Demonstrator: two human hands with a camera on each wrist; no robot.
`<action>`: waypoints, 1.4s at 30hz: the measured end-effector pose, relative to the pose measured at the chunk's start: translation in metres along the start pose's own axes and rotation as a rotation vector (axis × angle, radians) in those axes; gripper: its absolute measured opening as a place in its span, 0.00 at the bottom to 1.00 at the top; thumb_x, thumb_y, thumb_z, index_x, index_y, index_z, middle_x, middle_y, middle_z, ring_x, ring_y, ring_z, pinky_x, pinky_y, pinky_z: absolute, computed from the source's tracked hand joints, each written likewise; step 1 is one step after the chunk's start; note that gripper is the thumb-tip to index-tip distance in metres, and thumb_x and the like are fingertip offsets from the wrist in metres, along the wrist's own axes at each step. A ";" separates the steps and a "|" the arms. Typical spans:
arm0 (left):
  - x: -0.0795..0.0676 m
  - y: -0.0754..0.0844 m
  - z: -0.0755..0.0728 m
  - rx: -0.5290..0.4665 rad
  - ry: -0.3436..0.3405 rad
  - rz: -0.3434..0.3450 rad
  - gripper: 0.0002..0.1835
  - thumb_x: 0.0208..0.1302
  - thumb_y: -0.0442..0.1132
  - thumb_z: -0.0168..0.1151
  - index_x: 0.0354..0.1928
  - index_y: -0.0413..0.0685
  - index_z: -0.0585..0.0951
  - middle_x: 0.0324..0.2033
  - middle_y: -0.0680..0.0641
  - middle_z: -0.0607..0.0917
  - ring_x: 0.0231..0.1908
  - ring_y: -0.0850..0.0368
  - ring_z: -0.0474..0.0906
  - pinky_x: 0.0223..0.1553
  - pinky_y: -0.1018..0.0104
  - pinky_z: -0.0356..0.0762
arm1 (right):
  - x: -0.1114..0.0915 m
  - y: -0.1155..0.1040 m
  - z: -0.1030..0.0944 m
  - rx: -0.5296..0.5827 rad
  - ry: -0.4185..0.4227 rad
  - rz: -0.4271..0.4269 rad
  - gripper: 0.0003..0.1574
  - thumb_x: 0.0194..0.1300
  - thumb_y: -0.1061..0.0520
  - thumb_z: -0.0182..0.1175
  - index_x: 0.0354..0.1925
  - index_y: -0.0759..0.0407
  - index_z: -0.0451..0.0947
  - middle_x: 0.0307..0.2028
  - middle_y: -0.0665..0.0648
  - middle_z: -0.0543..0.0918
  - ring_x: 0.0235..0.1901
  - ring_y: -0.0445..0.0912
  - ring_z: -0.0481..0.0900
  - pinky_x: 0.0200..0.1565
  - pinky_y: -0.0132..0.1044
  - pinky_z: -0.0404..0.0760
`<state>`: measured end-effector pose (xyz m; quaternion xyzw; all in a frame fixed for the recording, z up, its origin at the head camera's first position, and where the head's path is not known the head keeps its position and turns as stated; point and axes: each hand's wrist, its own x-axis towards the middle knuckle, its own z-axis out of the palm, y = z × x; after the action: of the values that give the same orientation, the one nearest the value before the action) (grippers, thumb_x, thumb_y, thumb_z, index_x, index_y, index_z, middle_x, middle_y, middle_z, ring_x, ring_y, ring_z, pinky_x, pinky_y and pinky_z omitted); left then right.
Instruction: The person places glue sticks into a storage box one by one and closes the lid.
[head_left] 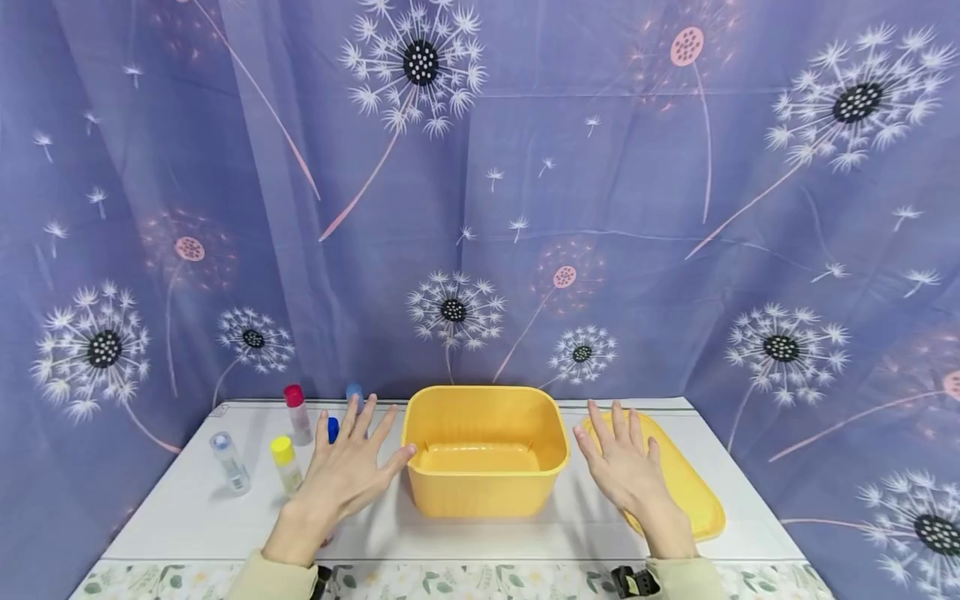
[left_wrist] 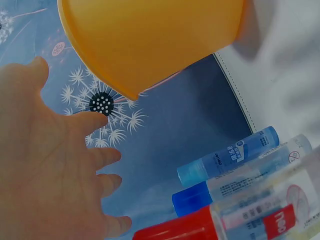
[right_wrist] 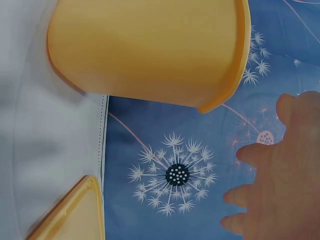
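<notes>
An upright yellow plastic bin (head_left: 487, 496) stands between my two hands. To its left my left hand (head_left: 348, 471) hovers with fingers spread, holding nothing, its thumb overlapping the bin's rim in the head view. Around that hand stand small glue bottles: a red-capped bottle (head_left: 298, 417), a yellow-capped bottle (head_left: 287, 467), a clear bottle (head_left: 230, 464), a blue-capped bottle (left_wrist: 230, 182) and a light-blue bottle (left_wrist: 227, 157), these last two partly hidden by my fingers in the head view. My right hand (head_left: 626, 471) is spread and holds nothing, above the yellow lid (head_left: 686, 483).
The white table (head_left: 525, 537) ends at a floral-patterned strip (head_left: 480, 579) along the front. A blue dandelion-print curtain (head_left: 487, 192) hangs behind the table and along both sides. The lid lies flat right of the bin.
</notes>
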<state>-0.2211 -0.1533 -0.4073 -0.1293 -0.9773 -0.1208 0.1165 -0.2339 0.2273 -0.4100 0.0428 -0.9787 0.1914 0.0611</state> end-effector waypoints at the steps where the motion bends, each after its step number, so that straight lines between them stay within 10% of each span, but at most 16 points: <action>1: 0.000 0.000 0.000 0.002 -0.004 0.001 0.43 0.68 0.73 0.32 0.75 0.52 0.60 0.74 0.39 0.49 0.73 0.37 0.39 0.65 0.33 0.24 | 0.000 0.000 0.000 0.003 -0.001 0.002 0.48 0.73 0.27 0.26 0.78 0.53 0.44 0.74 0.70 0.37 0.72 0.68 0.29 0.61 0.74 0.33; 25: -0.001 0.005 -0.004 -0.017 0.012 0.029 0.41 0.70 0.71 0.31 0.76 0.55 0.56 0.75 0.41 0.48 0.74 0.41 0.35 0.66 0.34 0.29 | 0.010 -0.007 0.004 0.157 0.030 0.000 0.44 0.76 0.31 0.26 0.77 0.55 0.47 0.74 0.70 0.45 0.72 0.68 0.38 0.62 0.73 0.45; 42: -0.010 0.004 -0.012 -0.083 0.042 0.001 0.42 0.68 0.73 0.36 0.74 0.55 0.62 0.74 0.42 0.52 0.74 0.44 0.37 0.67 0.35 0.35 | 0.029 -0.016 0.015 0.372 0.062 -0.003 0.41 0.75 0.40 0.47 0.74 0.61 0.54 0.72 0.72 0.51 0.70 0.69 0.50 0.65 0.65 0.50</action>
<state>-0.2078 -0.1551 -0.3979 -0.1318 -0.9687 -0.1638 0.1318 -0.2621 0.2055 -0.4138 0.0491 -0.9240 0.3701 0.0824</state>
